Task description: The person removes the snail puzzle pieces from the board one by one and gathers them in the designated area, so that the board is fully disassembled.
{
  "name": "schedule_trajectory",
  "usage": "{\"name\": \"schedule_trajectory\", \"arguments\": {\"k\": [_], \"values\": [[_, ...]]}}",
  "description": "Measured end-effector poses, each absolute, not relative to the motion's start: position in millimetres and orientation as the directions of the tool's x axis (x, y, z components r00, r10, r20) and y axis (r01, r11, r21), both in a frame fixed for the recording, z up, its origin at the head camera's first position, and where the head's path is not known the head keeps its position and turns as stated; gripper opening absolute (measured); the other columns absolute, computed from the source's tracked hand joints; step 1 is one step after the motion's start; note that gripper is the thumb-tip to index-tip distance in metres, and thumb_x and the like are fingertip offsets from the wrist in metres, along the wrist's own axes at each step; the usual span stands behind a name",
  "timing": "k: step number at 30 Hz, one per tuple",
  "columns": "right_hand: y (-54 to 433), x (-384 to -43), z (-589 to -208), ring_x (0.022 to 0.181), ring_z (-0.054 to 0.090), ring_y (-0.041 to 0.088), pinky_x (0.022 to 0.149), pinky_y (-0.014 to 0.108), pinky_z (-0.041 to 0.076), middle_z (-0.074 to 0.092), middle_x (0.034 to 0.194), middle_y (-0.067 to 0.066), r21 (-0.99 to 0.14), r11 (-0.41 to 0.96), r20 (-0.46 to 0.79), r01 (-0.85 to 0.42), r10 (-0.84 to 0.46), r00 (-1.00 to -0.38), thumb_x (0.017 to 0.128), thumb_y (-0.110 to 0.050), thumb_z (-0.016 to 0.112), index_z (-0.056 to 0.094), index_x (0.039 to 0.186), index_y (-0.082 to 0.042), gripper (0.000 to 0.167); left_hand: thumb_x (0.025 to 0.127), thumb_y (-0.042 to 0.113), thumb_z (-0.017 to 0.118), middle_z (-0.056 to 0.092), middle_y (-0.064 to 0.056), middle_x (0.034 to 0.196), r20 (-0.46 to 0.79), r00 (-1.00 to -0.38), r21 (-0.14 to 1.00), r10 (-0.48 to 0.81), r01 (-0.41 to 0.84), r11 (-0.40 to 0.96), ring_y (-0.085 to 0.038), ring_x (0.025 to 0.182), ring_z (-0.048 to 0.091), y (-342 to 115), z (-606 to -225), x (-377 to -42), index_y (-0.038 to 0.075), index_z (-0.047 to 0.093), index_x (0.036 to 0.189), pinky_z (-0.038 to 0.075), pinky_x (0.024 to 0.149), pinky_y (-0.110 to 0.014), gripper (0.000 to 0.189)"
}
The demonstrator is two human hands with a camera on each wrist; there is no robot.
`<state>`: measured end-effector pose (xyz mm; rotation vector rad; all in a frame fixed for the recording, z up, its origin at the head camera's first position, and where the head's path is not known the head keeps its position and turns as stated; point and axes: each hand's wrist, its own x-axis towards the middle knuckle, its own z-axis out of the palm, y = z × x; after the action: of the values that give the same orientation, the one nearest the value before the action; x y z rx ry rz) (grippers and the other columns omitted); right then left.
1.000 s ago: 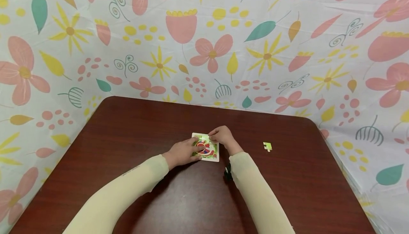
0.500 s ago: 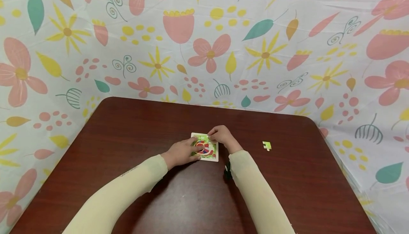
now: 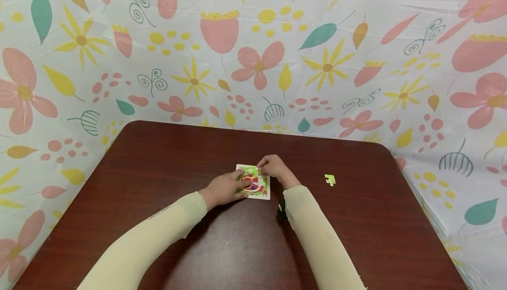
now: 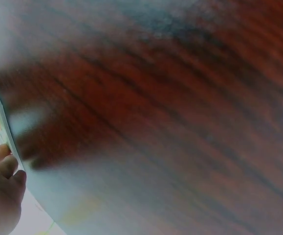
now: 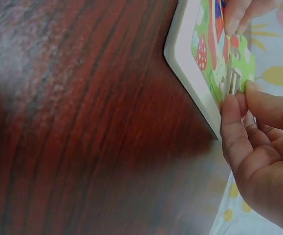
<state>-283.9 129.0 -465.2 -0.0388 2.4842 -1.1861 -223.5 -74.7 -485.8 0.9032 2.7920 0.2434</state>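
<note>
A small square puzzle board (image 3: 264, 196) with a white border and a red snail-like picture lies on the table. My left hand (image 3: 223, 189) rests across its left side, fingers spread over the picture. At the board's upper right, my right hand (image 3: 276, 170) pinches a green puzzle piece (image 5: 245, 61) between thumb and forefinger. In the right wrist view that piece is tilted up over the picture, and my left fingertips (image 5: 235, 22) are close to its far end. The left wrist view shows mostly tabletop, with fingers (image 4: 4, 166) at the board's edge.
Another green puzzle piece (image 3: 330, 179) lies to the right on the dark wooden table (image 3: 190, 149). A flower-patterned cloth (image 3: 259, 65) hangs behind the table's far edge. Below the right wrist shows a small black object (image 3: 281, 213).
Both hands keep nearly the same places on the board. The whole head view has drifted slightly to the left.
</note>
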Motion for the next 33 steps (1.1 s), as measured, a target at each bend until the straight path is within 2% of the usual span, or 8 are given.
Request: {"name": "schedule_trajectory", "arguments": {"k": [8, 15, 26, 33], "values": [[130.4, -285.8, -468.6, 0.081, 0.062, 0.020, 0.072, 0.027, 0.053, 0.068, 0.108, 0.019, -0.754, 0.638, -0.337, 0.158, -0.169, -0.926, 0.100, -0.007, 0.064, 0.072, 0.105, 0.003, 0.014, 0.103, 0.046, 0.057, 0.045, -0.017, 0.159, -0.108, -0.787, 0.225, 0.607, 0.575, 0.786, -0.039, 0.136, 0.057, -76.1, -486.5, -223.2, 0.028, 0.057, 0.148, 0.052, 0.107, -0.048, 0.048], [130.5, -288.0, -471.5, 0.078, 0.063, 0.018, 0.071, 0.026, 0.054, 0.069, 0.104, 0.018, -0.766, 0.621, -0.337, 0.165, -0.170, -0.926, 0.099, -0.006, 0.064, 0.071, 0.104, 0.003, 0.013, 0.104, 0.047, 0.056, 0.041, -0.016, 0.163, -0.136, -0.795, 0.244, 0.591, 0.551, 0.798, -0.040, 0.140, 0.053, -75.0, -486.5, -223.5, 0.029, 0.056, 0.149, 0.050, 0.110, -0.050, 0.048], [132.3, -288.1, -468.7, 0.085, 0.068, 0.021, 0.077, 0.031, 0.059, 0.068, 0.111, 0.022, -0.776, 0.610, -0.339, 0.161, -0.189, -0.922, 0.099, -0.006, 0.064, 0.071, 0.106, 0.005, 0.014, 0.102, 0.049, 0.057, 0.043, -0.014, 0.162, -0.111, -0.804, 0.214, 0.584, 0.555, 0.804, -0.038, 0.139, 0.055, -75.2, -488.8, -224.6, 0.032, 0.057, 0.148, 0.052, 0.108, -0.049, 0.049], [134.6, -288.7, -467.6, 0.082, 0.069, 0.021, 0.078, 0.033, 0.061, 0.068, 0.111, 0.022, -0.772, 0.617, -0.339, 0.154, -0.195, -0.920, 0.099, -0.005, 0.064, 0.071, 0.107, 0.005, 0.015, 0.102, 0.050, 0.057, 0.042, -0.015, 0.162, -0.113, -0.801, 0.206, 0.588, 0.560, 0.802, -0.038, 0.139, 0.055, -75.4, -488.5, -223.8, 0.032, 0.056, 0.148, 0.051, 0.109, -0.049, 0.049]]}}
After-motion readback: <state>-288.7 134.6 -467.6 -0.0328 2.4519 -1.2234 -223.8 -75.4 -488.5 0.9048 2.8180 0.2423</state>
